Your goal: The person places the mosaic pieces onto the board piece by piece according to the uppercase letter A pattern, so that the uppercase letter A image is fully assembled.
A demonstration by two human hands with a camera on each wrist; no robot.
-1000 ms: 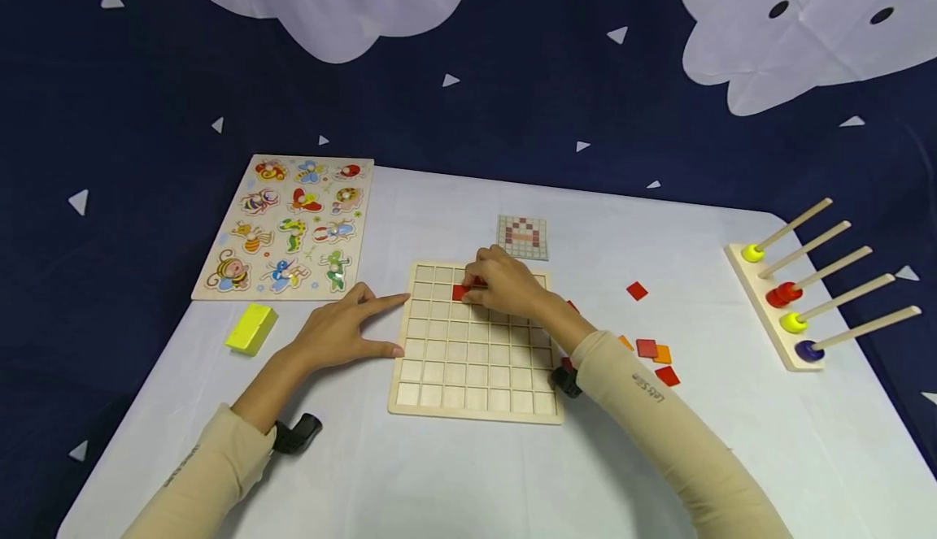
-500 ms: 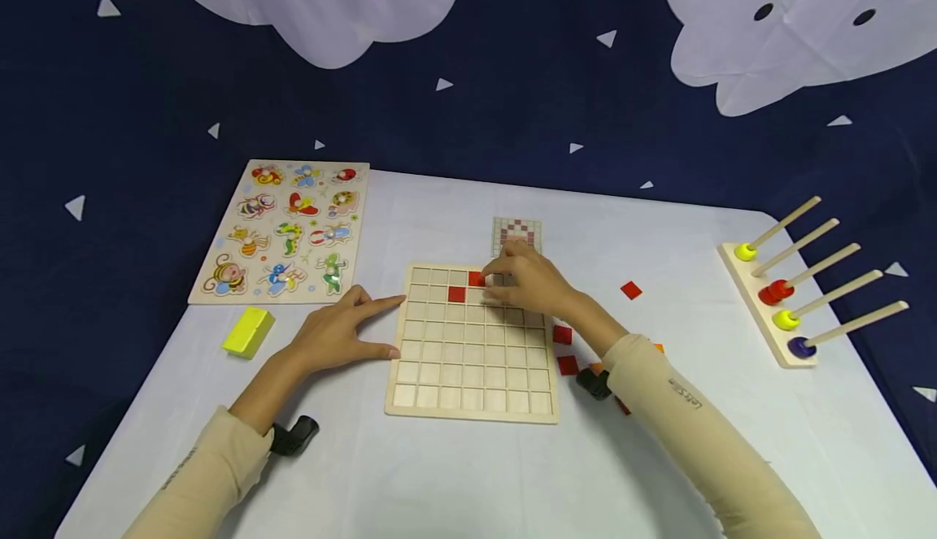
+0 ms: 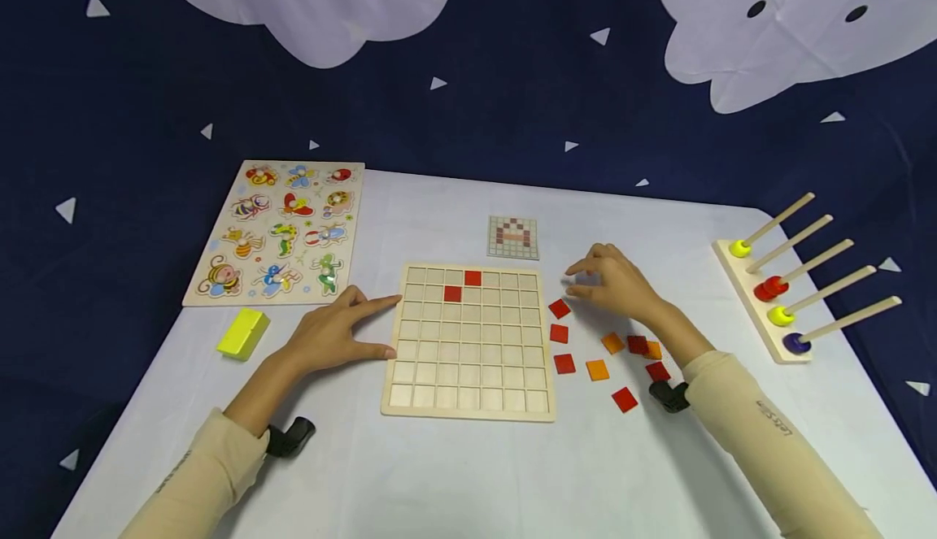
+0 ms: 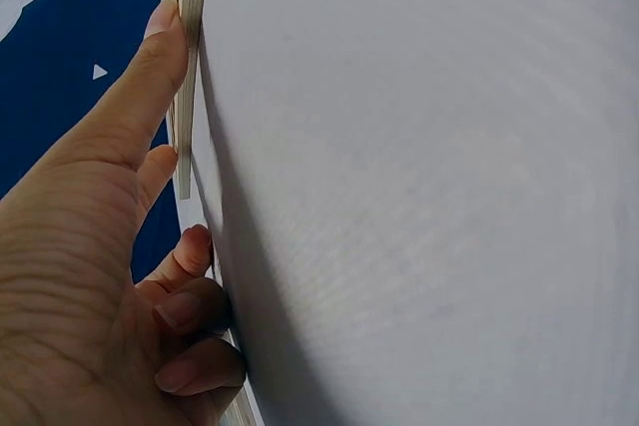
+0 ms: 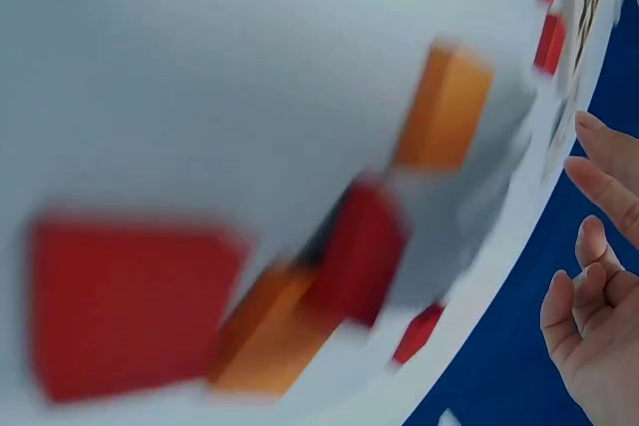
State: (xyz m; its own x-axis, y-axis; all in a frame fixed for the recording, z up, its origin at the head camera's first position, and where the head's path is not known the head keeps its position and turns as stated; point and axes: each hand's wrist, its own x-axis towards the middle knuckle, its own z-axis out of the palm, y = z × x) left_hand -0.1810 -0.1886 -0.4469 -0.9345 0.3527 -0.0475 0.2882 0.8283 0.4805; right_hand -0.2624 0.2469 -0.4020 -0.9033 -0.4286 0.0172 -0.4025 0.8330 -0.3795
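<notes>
A wooden grid board (image 3: pixel 468 352) lies mid-table with two red square tiles in its upper cells, one (image 3: pixel 453 294) a row below and left of the other (image 3: pixel 472 278). My left hand (image 3: pixel 333 336) touches the board's left edge with outstretched thumb and index finger; in the left wrist view, its other fingers (image 4: pixel 195 366) curl below. My right hand (image 3: pixel 618 283) hovers right of the board, holding nothing, fingers loosely bent. Just below its fingertips is a red tile (image 3: pixel 560 308). More red tiles (image 3: pixel 625 399) and orange tiles (image 3: pixel 597 370) lie scattered under and before the right wrist.
Behind the board lies a small pattern card (image 3: pixel 512 238). An insect peg puzzle (image 3: pixel 340 258) and a yellow block (image 3: pixel 244 334) are at the left. On the right stands a wooden rack (image 3: pixel 750 299) with slanting pegs and coloured rings. A dark cloud-print cloth (image 3: pixel 512 116) hangs behind.
The right hand has let go of a red tile in the board's top row and moved right, off the board toward the loose tiles. My left hand has stayed at the board's edge.
</notes>
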